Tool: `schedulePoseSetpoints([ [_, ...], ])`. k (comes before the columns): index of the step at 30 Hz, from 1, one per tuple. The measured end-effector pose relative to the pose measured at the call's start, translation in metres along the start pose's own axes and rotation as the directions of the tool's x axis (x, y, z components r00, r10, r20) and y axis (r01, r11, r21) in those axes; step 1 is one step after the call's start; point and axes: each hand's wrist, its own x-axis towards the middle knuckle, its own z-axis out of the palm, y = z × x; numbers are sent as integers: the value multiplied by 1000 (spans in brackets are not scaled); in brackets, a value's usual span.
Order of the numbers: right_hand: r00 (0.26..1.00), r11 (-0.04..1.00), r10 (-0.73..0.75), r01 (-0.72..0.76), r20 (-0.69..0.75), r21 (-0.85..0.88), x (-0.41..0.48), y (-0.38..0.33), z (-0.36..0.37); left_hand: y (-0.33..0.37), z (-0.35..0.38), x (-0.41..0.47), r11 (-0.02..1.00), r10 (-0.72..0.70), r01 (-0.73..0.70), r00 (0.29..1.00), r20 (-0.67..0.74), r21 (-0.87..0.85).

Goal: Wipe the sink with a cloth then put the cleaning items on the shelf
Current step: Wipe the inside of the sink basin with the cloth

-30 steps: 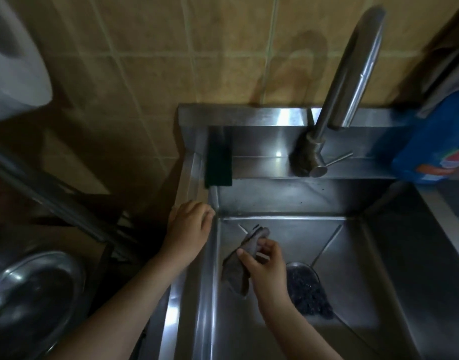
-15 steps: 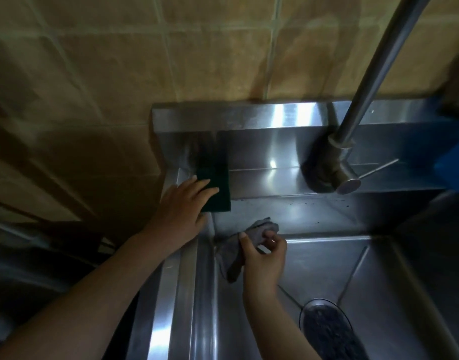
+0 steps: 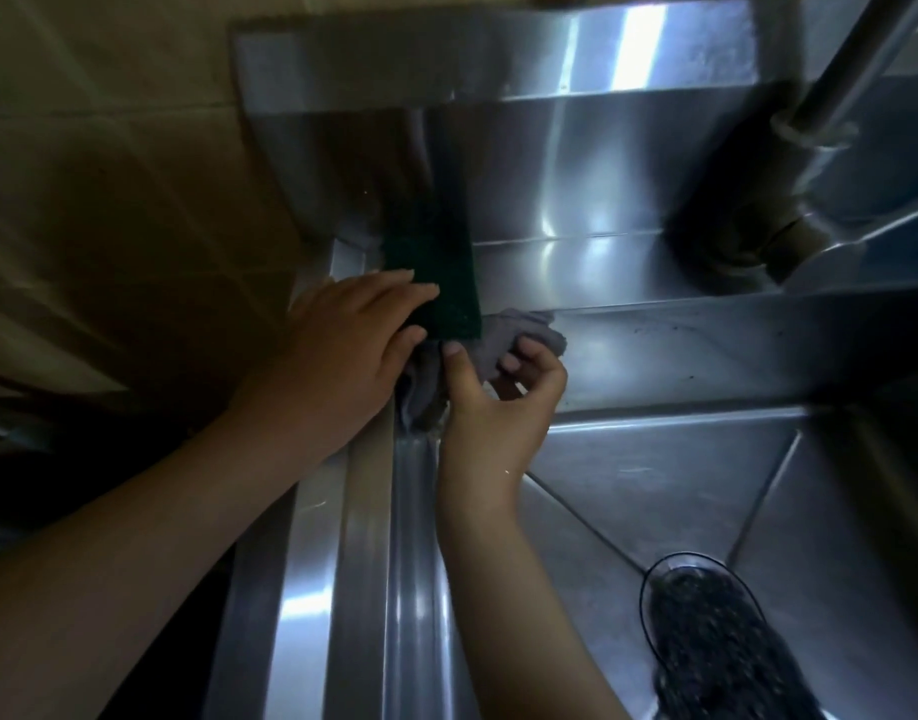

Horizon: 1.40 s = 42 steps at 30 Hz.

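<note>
A steel sink [image 3: 680, 491] fills the lower right, with its back ledge [image 3: 602, 272] above it. My right hand [image 3: 498, 407] is closed on a crumpled grey cloth [image 3: 519, 337] at the sink's far left corner, just under the ledge. A dark green scouring pad [image 3: 436, 283] lies on the ledge's left end. The fingers of my left hand [image 3: 342, 356] rest flat on the pad's left edge, and its thumb touches the cloth.
The tap's base and lever [image 3: 789, 236] stand on the ledge at the right. A dark drain strainer [image 3: 716, 636] sits in the basin floor at the lower right. The tan tiled wall [image 3: 108, 148] rises to the left, and a steel rim [image 3: 311, 563] runs along the sink's left side.
The view has closed in on the sink's back left corner. My right hand raised the cloth from the basin floor to the ledge. My left hand slid from the rim onto the green pad.
</note>
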Motion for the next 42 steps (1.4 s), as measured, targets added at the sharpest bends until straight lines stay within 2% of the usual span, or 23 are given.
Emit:
schedulePoseSetpoints([
  [6, 991, 989, -120, 115, -58, -95, 7, 5, 8, 5, -5, -2, 1000, -10, 10, 999, 35, 2],
  [20, 959, 927, -279, 280, 42, -249, 21, 34, -5, 3, -7, -3, 999, -7, 4, 998, 59, 37],
  [29, 978, 914, -208, 203, 24, -352, 35, 75, -22, 1, -7, -3, 998, 15, -18, 998, 55, 55],
  [36, 1000, 885, -6, 3, -5, -466, 55, 107, -47, 1, -7, -3, 997, 30, -33, 999, 42, 72],
  [42, 999, 873, 8, -29, -46, -486, 55, 103, -45, 1, -5, -2, 996, 33, -35, 999, 25, 81],
])
